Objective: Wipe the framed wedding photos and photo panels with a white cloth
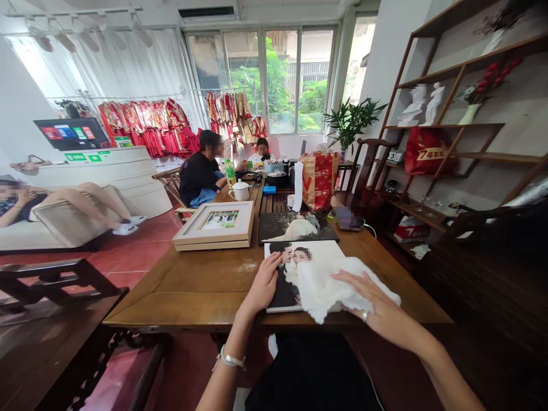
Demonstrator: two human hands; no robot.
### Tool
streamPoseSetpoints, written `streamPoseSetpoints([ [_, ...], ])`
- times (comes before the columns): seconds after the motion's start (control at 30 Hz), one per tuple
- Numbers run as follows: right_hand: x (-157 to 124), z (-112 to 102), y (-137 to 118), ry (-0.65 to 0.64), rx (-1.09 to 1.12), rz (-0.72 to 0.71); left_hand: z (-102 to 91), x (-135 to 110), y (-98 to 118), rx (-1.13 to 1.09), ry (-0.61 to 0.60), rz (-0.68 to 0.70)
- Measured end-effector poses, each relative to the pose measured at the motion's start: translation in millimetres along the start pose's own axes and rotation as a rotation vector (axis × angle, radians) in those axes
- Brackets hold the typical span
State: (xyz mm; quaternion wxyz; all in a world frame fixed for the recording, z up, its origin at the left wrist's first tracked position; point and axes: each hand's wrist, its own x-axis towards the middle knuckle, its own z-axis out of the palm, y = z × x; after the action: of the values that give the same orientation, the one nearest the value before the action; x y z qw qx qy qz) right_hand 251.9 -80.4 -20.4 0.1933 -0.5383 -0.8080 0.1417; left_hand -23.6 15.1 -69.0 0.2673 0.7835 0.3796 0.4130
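A photo album (pixel 285 257) with a wedding picture on its cover lies at the near edge of the wooden table (pixel 201 285). My left hand (pixel 262 284) rests flat on the album's left side, fingers stretched out. My right hand (pixel 371 305) presses a white cloth (pixel 329 282) onto the album's right half, fingers spread over the cloth. A second, darker album (pixel 296 226) lies just behind the first.
A stack of framed photos (pixel 216 224) sits left of the albums. A phone (pixel 347 218), a red paper bag (pixel 317 180) and a white teapot (pixel 240 190) stand farther back. Two people sit at the table's far end; another person lies on a sofa at left. Wooden shelves (pixel 454 125) line the right wall.
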Motion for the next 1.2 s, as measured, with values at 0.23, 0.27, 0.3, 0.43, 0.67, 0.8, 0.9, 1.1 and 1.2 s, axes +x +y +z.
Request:
streamPoseSetpoints([
  [0.23,77,-2,34,0.100,0.039,0.146,-0.8,1,0,-0.008,-0.006,-0.005],
  [0.27,88,-3,33,0.103,0.029,0.165,-0.9,1,-1,-0.007,-0.007,-0.002],
  [0.3,98,-3,32,0.105,0.020,0.182,-0.9,1,-1,-0.004,-0.008,0.001],
  [0.43,109,1,30,0.101,0.004,0.176,-1.2,1,0,0.014,-0.009,0.008],
  [0.67,19,7,17,0.085,-0.083,-0.036,0.0,0,1,0.034,-0.018,-0.003],
  [0.8,-21,3,12,0.038,-0.066,-0.098,0.5,0,0,0.022,-0.014,0.001],
  [0.9,-13,-1,13,0.023,-0.025,-0.059,0.1,0,-1,0.011,-0.015,0.002],
  [1.1,73,0,21,0.030,-0.035,0.053,-0.9,0,-2,-0.003,-0.017,0.019],
  [1.2,112,1,24,0.036,-0.061,0.110,-1.3,-1,-2,-0.001,-0.018,0.021],
])
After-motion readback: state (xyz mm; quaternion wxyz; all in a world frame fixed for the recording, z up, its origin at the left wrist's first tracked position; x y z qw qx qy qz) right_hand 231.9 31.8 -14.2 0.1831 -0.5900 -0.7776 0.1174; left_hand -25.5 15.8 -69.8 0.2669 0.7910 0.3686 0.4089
